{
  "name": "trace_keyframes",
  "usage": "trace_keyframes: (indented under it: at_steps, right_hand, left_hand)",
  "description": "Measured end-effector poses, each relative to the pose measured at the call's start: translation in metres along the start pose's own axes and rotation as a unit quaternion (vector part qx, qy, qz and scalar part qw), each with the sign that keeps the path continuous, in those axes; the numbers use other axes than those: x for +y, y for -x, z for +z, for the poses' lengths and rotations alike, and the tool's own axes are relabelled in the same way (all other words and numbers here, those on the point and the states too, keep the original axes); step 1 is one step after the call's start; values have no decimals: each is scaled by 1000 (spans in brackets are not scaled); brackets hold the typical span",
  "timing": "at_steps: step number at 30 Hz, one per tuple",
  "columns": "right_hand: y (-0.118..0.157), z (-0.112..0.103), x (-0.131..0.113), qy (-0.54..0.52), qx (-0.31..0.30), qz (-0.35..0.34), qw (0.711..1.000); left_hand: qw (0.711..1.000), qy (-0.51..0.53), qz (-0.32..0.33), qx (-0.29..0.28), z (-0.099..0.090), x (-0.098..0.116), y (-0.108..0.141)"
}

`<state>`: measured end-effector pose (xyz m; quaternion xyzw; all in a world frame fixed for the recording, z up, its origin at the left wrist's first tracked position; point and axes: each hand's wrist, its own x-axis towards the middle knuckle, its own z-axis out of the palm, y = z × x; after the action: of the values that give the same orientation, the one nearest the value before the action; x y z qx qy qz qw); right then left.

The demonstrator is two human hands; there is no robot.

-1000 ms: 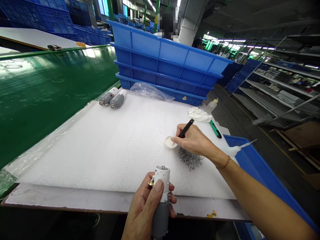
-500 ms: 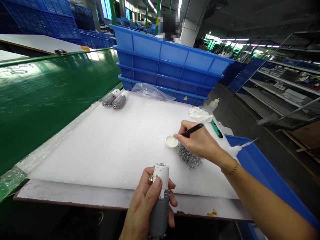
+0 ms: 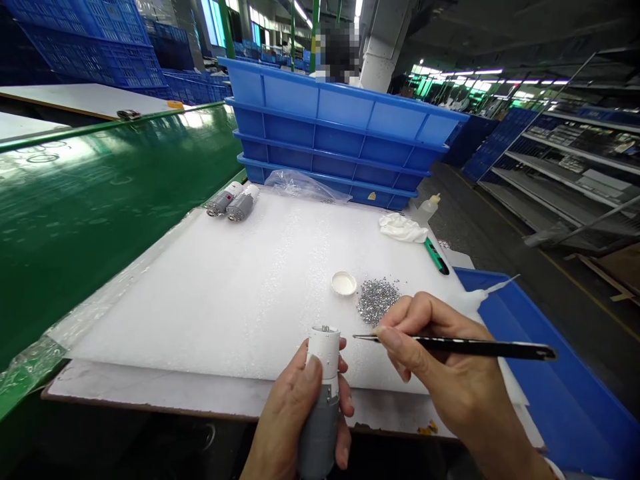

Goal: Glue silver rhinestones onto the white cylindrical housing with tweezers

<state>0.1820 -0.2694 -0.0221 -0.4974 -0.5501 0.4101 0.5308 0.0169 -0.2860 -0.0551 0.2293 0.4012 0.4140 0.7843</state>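
My left hand point(image 3: 295, 407) is wrapped round a grey-and-white cylindrical housing point(image 3: 320, 427) with its white end up and a metal part showing in the top. Small dark bits dot its white section. In my right hand point(image 3: 445, 373) is a pair of black tweezers point(image 3: 480, 348), held almost level, with the thin tip pointing left just right of the housing's top and apart from it. Whether the tip carries a piece is too small to tell. Beyond my hands are a small white round dish point(image 3: 344, 283) with pale contents and a pile of tiny shiny pieces point(image 3: 376, 300).
Two similar housings point(image 3: 243, 203) lie at the far left of the white foam sheet point(image 3: 200, 287). Stacked blue crates point(image 3: 335, 133) stand at the back, with a plastic bag point(image 3: 305, 185) before them. Right: white cloth point(image 3: 403, 228), green cutter point(image 3: 437, 256), bottle point(image 3: 427, 209), blue bin point(image 3: 560, 400).
My right hand has drawn back from the dish, toward me and to the right, and the tweezers now point left near the housing. My left hand keeps hold of the housing.
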Motion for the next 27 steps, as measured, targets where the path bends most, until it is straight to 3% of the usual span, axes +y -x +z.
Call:
trace_keyframes:
  at_steps: [5,12,20,27]
  right_hand:
    - [7,4,3,-24,22,-7,999]
    - [13,10,1,-19,64,-52,996]
    - [20,16,9,-2,102,-71,992]
    - [21,12,6,4,51,-51,997]
  left_hand:
    - [999,2,15,28,6,1,2]
    - [999,-19,22,24,10,1,1]
    - [993,-94,41,63,17,1,2]
    - [981,-120,98,113,23,-1,4]
